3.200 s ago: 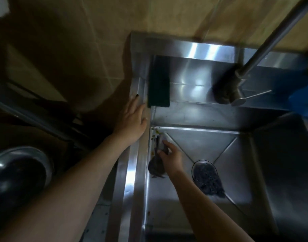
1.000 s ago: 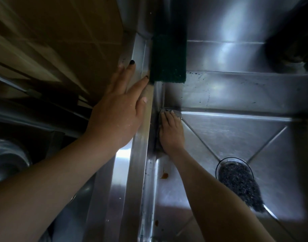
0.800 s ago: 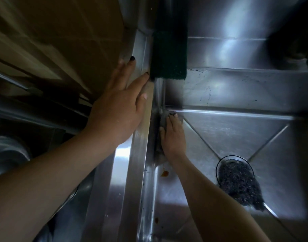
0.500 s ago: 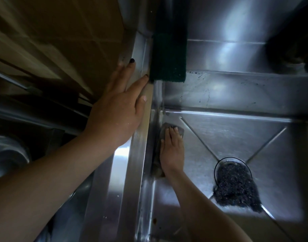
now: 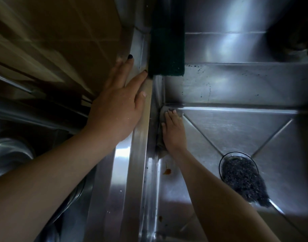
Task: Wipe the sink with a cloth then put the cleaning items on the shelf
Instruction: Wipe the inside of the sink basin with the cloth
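- Lying nearest on the sink (image 5: 237, 130) floor, an orange stain (image 5: 167, 171) is sitting just beside the left wall, with bare steel spreading to its right.
- A steel wool scourer (image 5: 242, 179) is covering the drain, well apart from the right forearm.
- The right hand (image 5: 174, 131), fingers straight and together, is pressing a grey cloth (image 5: 160, 151) flat into the floor's far left corner, against the wall.
- The left hand (image 5: 118, 109) is resting flat, fingers spread, on the sink's left rim (image 5: 137, 154).
- Its forefinger tip is lying right at the edge of a green scouring pad (image 5: 167, 49), which is sitting on the back ledge's left end.
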